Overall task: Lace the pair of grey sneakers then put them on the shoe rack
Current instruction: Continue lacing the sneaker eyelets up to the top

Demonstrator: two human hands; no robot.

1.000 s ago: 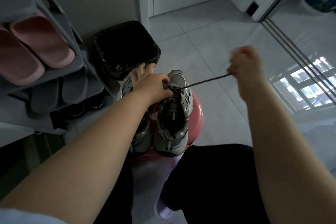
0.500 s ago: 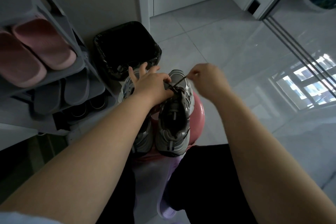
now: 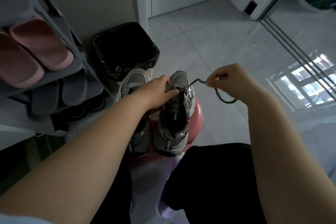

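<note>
Two grey sneakers stand side by side on a pink stool (image 3: 197, 114), toes pointing away from me. The right sneaker (image 3: 174, 122) is mostly in view; my forearm covers part of the left sneaker (image 3: 135, 80). My left hand (image 3: 160, 91) grips the front of the right sneaker at its lowest eyelets. My right hand (image 3: 231, 80) pinches a dark lace (image 3: 197, 81) to the right of the shoe. The lace runs slack from the eyelets to my fingers, and its free part hangs in a loop below my hand.
A grey shoe rack (image 3: 76, 63) stands at the left with pink slippers (image 3: 32, 52) on top and grey slippers (image 3: 58, 94) below. A bin with a black liner (image 3: 123, 49) sits just beyond the sneakers. Pale tiled floor (image 3: 218, 45) stretches ahead and right.
My right hand had pulled the lace taut far to the right, then came in to the shoe, and has now moved out right again with the lace slack and looped. My left hand stays on the shoe.
</note>
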